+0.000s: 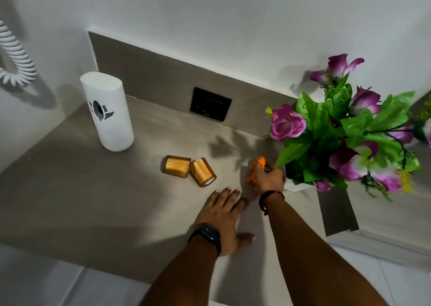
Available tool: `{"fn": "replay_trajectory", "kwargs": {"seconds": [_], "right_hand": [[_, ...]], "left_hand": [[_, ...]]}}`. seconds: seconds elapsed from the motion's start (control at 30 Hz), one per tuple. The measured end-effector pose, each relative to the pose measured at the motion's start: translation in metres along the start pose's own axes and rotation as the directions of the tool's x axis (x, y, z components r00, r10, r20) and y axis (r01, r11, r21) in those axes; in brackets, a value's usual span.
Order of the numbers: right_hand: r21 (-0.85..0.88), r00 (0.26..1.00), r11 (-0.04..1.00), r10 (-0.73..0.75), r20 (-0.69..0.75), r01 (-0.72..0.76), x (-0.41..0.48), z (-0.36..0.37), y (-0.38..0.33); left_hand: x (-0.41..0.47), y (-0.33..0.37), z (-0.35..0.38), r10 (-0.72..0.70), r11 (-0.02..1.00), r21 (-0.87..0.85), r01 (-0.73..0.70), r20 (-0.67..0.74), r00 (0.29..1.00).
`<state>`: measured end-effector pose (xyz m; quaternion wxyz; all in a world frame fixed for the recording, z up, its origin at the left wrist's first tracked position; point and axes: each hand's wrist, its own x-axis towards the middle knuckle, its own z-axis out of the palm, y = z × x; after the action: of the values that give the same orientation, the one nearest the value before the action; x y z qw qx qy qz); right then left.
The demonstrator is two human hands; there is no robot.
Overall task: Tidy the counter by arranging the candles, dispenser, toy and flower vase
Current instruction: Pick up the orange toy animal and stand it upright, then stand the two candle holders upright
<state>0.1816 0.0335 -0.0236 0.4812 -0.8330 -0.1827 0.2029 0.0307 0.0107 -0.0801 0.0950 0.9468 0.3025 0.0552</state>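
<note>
Toy [257,168] orange, striped, small; right hand [269,177] fingers closed round it

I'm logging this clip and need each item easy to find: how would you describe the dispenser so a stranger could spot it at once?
Start at the grey counter and look to its far left corner, near the coiled white cord on the wall. There the dispenser stands upright, apart from everything else. It is a tall white rounded casing with a dark flower-like emblem, unlike the two small gold candles lying on their sides mid-counter.
</note>
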Motion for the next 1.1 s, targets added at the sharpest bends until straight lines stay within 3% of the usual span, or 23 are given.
{"fn": "replay_trajectory", "kwargs": {"seconds": [0.17,0.23,0.33,0.4,0.43,0.5,0.57,0.63,0.7,0.8,0.97,1.03,1.1], "right_hand": [[-0.036,0.999,0.999,0.022,-0.031,-0.023,-0.003,0.0,0.001],[-0.089,0.994,0.996,-0.006,-0.11,-0.004,-0.01,-0.001,-0.004],[-0.259,0.902,0.929,-0.332,-0.275,0.263,-0.024,0.005,-0.016],[-0.287,0.822,0.848,-0.515,-0.244,0.446,-0.034,0.014,-0.027],[-0.243,0.828,0.834,-0.539,-0.158,0.496,-0.036,0.02,-0.034],[-0.225,0.87,0.841,-0.476,0.129,0.493,-0.037,0.031,-0.043],[-0.249,0.875,0.888,-0.27,0.401,0.388,-0.038,0.04,-0.047],[-0.267,0.821,0.924,-0.079,0.565,0.273,-0.043,0.05,-0.049],[-0.296,0.761,0.908,-0.036,0.648,0.295,-0.046,0.059,-0.046],[-0.268,0.72,0.904,-0.061,0.691,0.334,-0.045,0.068,-0.043],[-0.326,0.799,0.841,-0.19,0.57,0.432,-0.034,0.072,-0.045],[-0.28,0.852,0.879,-0.223,0.474,0.386,-0.03,0.072,-0.043],[-0.201,0.897,0.923,-0.237,0.374,0.327,-0.027,0.073,-0.041]], "left_hand": [[0.0,-0.001,0.002,0.001,1.0,0.006,-0.001,0.024,1.0],[-0.001,-0.001,-0.001,0.014,1.0,0.003,-0.014,0.059,0.998],[-0.003,-0.005,-0.018,0.03,0.997,-0.081,-0.021,0.122,0.992],[-0.006,-0.022,-0.04,0.075,0.992,-0.111,-0.067,0.065,0.995],[-0.008,-0.035,-0.053,0.109,0.989,-0.096,-0.109,-0.001,0.994],[-0.01,-0.069,-0.077,0.148,0.984,-0.071,-0.161,-0.159,0.976],[-0.009,-0.105,-0.095,0.083,0.992,-0.068,-0.108,-0.299,0.95],[-0.005,-0.133,-0.109,-0.082,0.996,-0.037,0.076,-0.169,0.982],[0.003,-0.153,-0.109,-0.175,0.983,0.052,0.177,-0.026,0.984],[0.016,-0.162,-0.104,-0.135,0.986,0.111,0.125,0.089,0.987],[0.029,-0.162,-0.097,-0.122,0.99,0.073,0.12,0.018,0.992],[0.032,-0.162,-0.094,-0.207,0.976,-0.081,0.201,-0.071,0.976],[0.036,-0.162,-0.094,-0.371,0.891,-0.336,0.305,-0.154,0.916]]}}
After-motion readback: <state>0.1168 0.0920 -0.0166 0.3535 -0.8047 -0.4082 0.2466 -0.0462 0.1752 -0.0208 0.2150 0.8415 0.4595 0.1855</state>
